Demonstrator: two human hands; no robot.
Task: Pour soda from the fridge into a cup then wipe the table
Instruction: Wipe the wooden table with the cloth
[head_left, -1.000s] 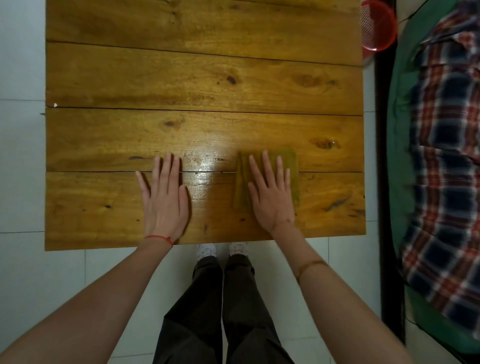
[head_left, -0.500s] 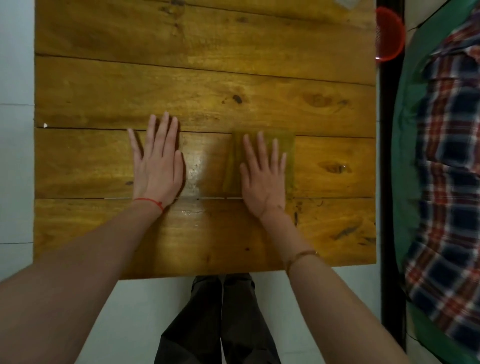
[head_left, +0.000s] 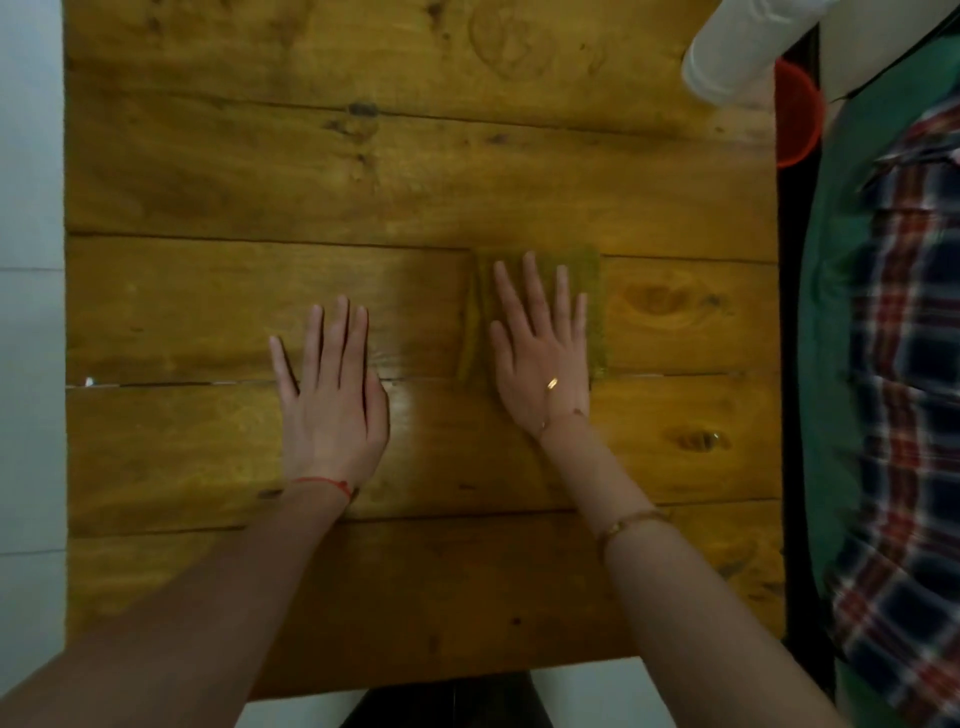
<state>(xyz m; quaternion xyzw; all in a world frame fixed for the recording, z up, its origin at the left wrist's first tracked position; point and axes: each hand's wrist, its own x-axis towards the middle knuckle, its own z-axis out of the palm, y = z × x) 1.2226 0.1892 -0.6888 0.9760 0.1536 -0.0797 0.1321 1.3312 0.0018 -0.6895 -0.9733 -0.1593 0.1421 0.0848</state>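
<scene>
The folded, olive-green square wiping cloth (head_left: 540, 312) lies flat on the glossy, yellow-brown plank desk (head_left: 363, 171), pinned under the right hand (head_left: 540, 364), whose straight, slightly spread fingers press down on it; the cloth shows past the fingertips and on both sides of the palm. The left hand (head_left: 332, 400) lies flat on the bare wood just beside it, fingers straight and together, holding nothing.

The cloth looks thin, soft and light, so it would likely bunch or slide out from under a loose palm on this varnished, seemingly slick top. It is probably best driven as it is now, with an even flat press over its middle, rather than pinched at a corner, which would let the folds come apart. A wet-looking sheen shows on the board between the two hands.

Well beyond the right hand's fingertips and off to its outer side, a white cylindrical cup or container (head_left: 737, 52) stands at the far desk corner; only part of it shows, and its contents cannot be seen. It appears to be the one thing a wide stroke could knock. Past the desk edge on that side are a red round plastic basket (head_left: 797, 124) and a red, white and navy plaid fabric (head_left: 904, 364) over something green. The gaps between planks may snag the cloth's edge.
</scene>
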